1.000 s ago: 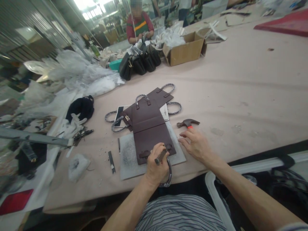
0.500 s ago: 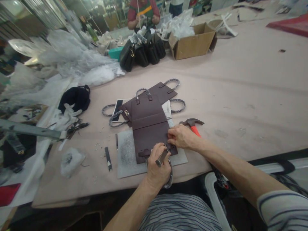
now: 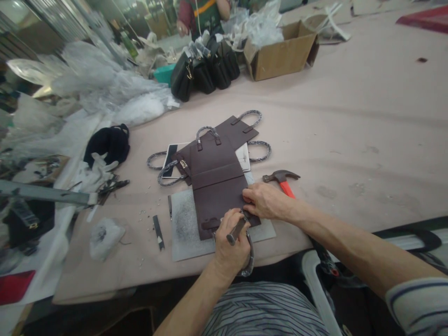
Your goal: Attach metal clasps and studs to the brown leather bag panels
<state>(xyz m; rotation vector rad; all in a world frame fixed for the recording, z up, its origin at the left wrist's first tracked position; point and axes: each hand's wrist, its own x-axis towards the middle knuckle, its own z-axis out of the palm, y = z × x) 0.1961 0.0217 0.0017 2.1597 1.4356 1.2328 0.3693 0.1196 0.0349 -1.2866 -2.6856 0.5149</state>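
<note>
A dark brown leather bag panel (image 3: 219, 198) lies flat over a grey slab (image 3: 182, 233), its wrapped handle (image 3: 248, 261) curving off the near edge. My left hand (image 3: 231, 242) is closed around a short metal punch (image 3: 236, 232), whose blunt end points up toward me. Its lower tip is hidden by my fingers. Against the panel's right edge, my right hand (image 3: 264, 200) has its fingers bent together; whatever sits between them is hidden. Just beyond that wrist rests a claw hammer (image 3: 282, 176) with an orange-red handle.
More brown panels with handles (image 3: 236, 127) lie behind. Left are a dark flat strip tool (image 3: 158, 233), a plastic bag (image 3: 105, 239) and scattered small bits. Black handbags (image 3: 203, 77) and a cardboard box (image 3: 282, 58) stand farther back, near a person (image 3: 203, 16).
My hands hold nearly the same pose on the panel. The view has shifted slightly. Across the table, the person's arms have moved apart.
</note>
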